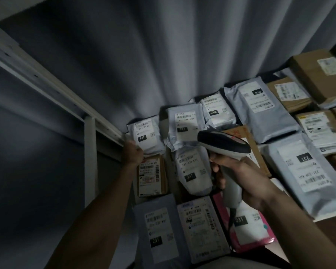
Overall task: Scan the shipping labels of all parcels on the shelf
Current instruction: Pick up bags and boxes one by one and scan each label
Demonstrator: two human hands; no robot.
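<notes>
Parcels lie label-up across the shelf point(322, 220), from the near left edge to the far right. The step in hand looks like scanning the far-left grey parcel point(144, 135): the left hand point(132, 152) rests at its near corner, fingers hidden, so I cannot tell its grip. The right hand point(239, 177) is wrapped round the scanner point(224, 145), nose pointing left. Next: aim at that barcode, then its neighbours.

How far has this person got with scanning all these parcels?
Nothing visible shows which labels are already scanned. In hand: the right hand grips the scanner, aimed toward the far-left parcels, while the left hand touches the corner parcel. Many labelled parcels cover the shelf.
</notes>
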